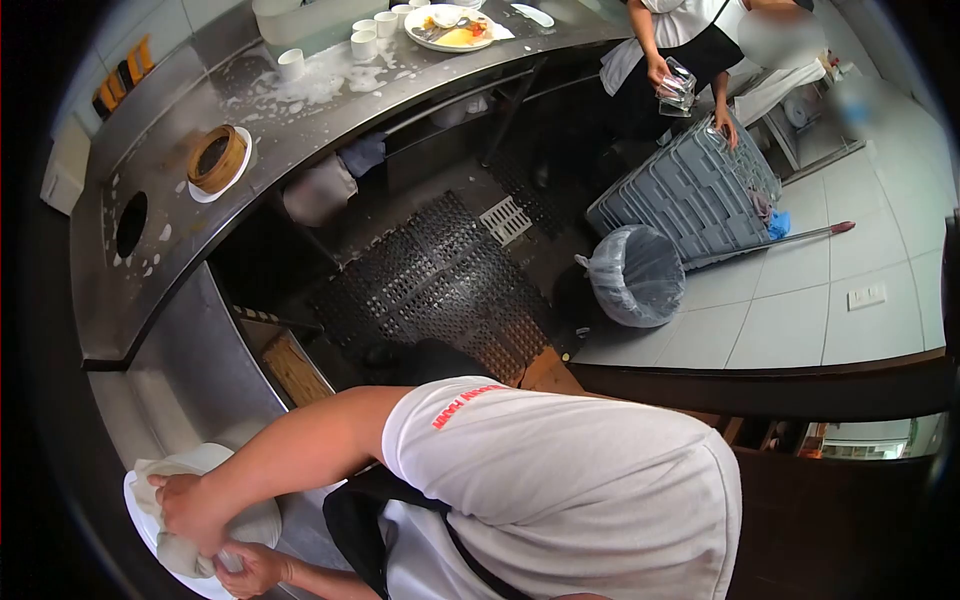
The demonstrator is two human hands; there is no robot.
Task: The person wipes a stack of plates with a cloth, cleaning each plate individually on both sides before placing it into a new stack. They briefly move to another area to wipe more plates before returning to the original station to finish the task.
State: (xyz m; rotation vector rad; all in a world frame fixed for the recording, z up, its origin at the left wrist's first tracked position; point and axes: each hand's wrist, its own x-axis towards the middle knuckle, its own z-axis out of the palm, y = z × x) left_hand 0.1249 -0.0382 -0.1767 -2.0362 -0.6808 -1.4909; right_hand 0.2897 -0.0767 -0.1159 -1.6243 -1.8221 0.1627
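Observation:
At the lower left, my right hand (190, 510) is closed on a beige cloth (185, 555) bunched over a round white dish or container (262, 525). My left hand (252, 570) is just below, its fingers curled at the cloth's lower end. Whether something lies inside the cloth is hidden by my hands. The white rounded edges around them look like dishes on the metal surface (310, 530), but their exact kind is partly covered.
A wet steel counter (330, 110) carries a bamboo steamer (216, 160), several white cups and a plate with food scraps (450, 28). A co-worker's hand holds clear glassware (678, 88) beside grey crates (690, 185). A lined bin (640, 280) stands by rubber mats (430, 280).

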